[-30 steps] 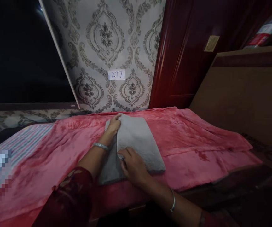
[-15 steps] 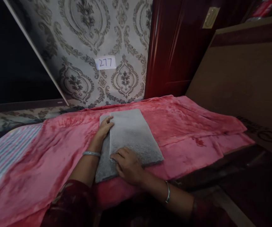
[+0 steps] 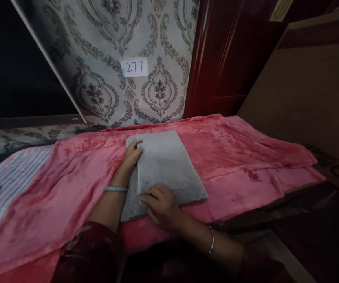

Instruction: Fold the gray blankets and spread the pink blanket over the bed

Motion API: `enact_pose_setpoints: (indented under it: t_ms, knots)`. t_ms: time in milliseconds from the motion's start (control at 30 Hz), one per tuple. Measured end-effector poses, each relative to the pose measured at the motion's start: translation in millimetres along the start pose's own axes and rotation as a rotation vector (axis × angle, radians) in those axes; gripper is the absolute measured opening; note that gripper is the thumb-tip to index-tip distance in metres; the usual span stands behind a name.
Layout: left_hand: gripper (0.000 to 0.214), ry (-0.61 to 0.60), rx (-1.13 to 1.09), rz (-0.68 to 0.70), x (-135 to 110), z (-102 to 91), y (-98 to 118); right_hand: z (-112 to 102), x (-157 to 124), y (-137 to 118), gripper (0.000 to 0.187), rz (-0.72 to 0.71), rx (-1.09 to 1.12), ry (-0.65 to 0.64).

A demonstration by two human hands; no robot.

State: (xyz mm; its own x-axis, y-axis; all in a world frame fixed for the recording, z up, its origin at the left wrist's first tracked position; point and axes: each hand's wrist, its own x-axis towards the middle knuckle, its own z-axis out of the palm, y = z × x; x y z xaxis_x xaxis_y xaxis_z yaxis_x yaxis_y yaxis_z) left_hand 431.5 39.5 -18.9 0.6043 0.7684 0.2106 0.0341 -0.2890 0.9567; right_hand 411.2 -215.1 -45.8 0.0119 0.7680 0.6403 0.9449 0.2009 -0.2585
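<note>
A grey towel [image 3: 166, 165], folded over on itself, lies on a pink blanket [image 3: 231, 157] that covers a bed. My left hand [image 3: 132, 155] pinches the far left edge of the towel's upper layer. My right hand [image 3: 162, 206] presses and pinches the near left corner of that same layer, close to the bed's front edge. A strip of the lower layer shows to the left of the fold. Both wrists carry a silver bangle.
A striped sheet [image 3: 19, 173] shows at the left under the blanket. Patterned wallpaper with a paper label reading 277 [image 3: 134, 67] rises behind the bed. A dark red door [image 3: 225, 59] and a brown board [image 3: 307, 90] stand at the right.
The lifted far edge of the towel's upper layer has been laid down flat. Both hands kept their places on the left edge. My view has shifted slightly downward.
</note>
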Motion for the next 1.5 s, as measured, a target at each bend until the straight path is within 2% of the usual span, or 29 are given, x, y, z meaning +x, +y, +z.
enact_pose_setpoints:
  t_ms: [100, 200, 300, 400, 433, 500, 600, 667, 800, 1000, 1100, 1200, 1267, 1300, 1367, 1433, 1500]
  knots:
    - [0.070, -0.045, 0.008, 0.013, -1.7, 0.1, 0.0, -0.3, -3.8, -2.1, 0.031, 0.022, -0.011, -0.058]
    - [0.074, -0.046, 0.018, 0.018, -2.9, 0.8, -0.8, -14.4, -3.7, 1.9, 0.024, -0.015, 0.121, -0.079]
    - [0.074, -0.053, 0.007, 0.004, -3.2, 1.3, -2.9, -45.6, 2.2, 19.0, 0.024, 0.034, 0.256, 0.049]
    - [0.073, -0.075, -0.008, -0.006, -2.2, 1.5, -4.7, -71.5, 9.0, 39.6, 0.037, 0.171, 0.157, 0.160]
    - [0.072, -0.079, -0.008, -0.004, -1.7, 1.6, -5.0, -74.4, 9.8, 43.8, 0.041, 0.192, 0.089, 0.134]
    - [0.071, -0.082, 0.005, 0.012, -0.9, 1.7, -5.4, -70.2, 7.7, 45.6, 0.048, 0.176, -0.058, -0.034]
    - [0.073, -0.076, 0.051, 0.051, -1.0, 2.1, -5.6, -50.8, -1.9, 38.1, 0.055, 0.122, -0.204, -0.349]
    - [0.073, -0.068, 0.085, 0.058, -1.7, 2.6, -5.7, -40.4, -8.0, 33.7, 0.057, 0.109, -0.235, -0.445]
    - [0.073, -0.055, 0.160, 0.044, -3.7, 3.0, -3.1, -36.5, -11.6, 32.5, 0.057, 0.112, -0.226, -0.457]
    - [0.066, -0.042, 0.341, 0.062, -12.2, 0.4, 14.8, -47.2, -5.2, 30.2, 0.056, 0.153, -0.108, -0.490]
    - [0.064, 0.007, 0.434, 0.077, -22.9, 0.3, 30.0, -63.1, 3.1, 45.1, 0.050, 0.109, 0.050, -0.536]
    - [0.054, 0.023, 0.637, 0.211, -47.2, -0.7, 47.3, -81.7, 14.0, 74.6, 0.045, 0.125, 0.121, -0.418]
    - [0.033, -0.091, 0.802, 0.413, -74.1, -1.8, 56.6, -88.3, 19.9, 92.7, 0.048, 0.172, 0.077, -0.329]
    - [0.026, -0.191, 0.842, 0.515, -90.2, -2.1, 59.6, -88.8, 21.9, 98.9, 0.049, 0.179, 0.054, -0.333]
    - [0.026, -0.467, 0.844, 0.711, -124.1, -1.9, 61.0, -84.5, 24.1, 104.8, 0.050, 0.143, 0.027, -0.437]
    - [0.028, -0.589, 0.851, 0.810, -154.2, -1.5, 57.2, -76.9, 25.2, 105.2, 0.050, 0.058, 0.011, -0.566]
    - [0.046, -0.630, 0.902, 0.807, -175.1, -2.0, 50.8, -70.3, 27.4, 107.2, 0.049, -0.027, -0.004, -0.636]
